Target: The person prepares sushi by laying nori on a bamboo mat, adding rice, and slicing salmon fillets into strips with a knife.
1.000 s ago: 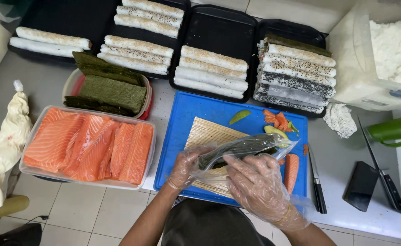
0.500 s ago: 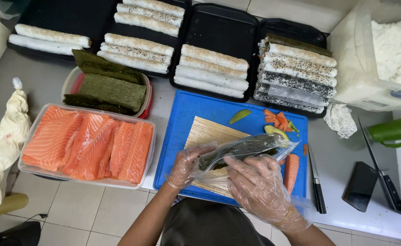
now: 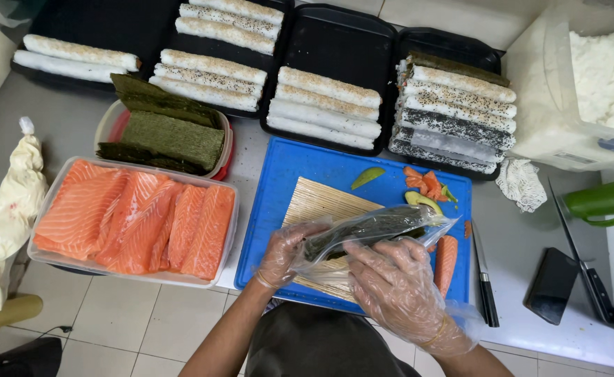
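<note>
Rolling step: gloved hands grip a dark seaweed roll [image 3: 370,229] in plastic wrap.
Left hand [image 3: 286,253] and right hand [image 3: 390,279] both clasp it over the bamboo mat [image 3: 321,206]; next comes firm, even pressing.

I count four black trays [image 3: 335,49] on the far side, one clear tub of salmon [image 3: 136,220] near left holding about five slabs, one tub of seaweed sheets [image 3: 171,136], one blue board [image 3: 321,174], one bamboo mat [image 3: 321,206], two knives [image 3: 485,279] at right, and one green cup [image 3: 603,199].
</note>
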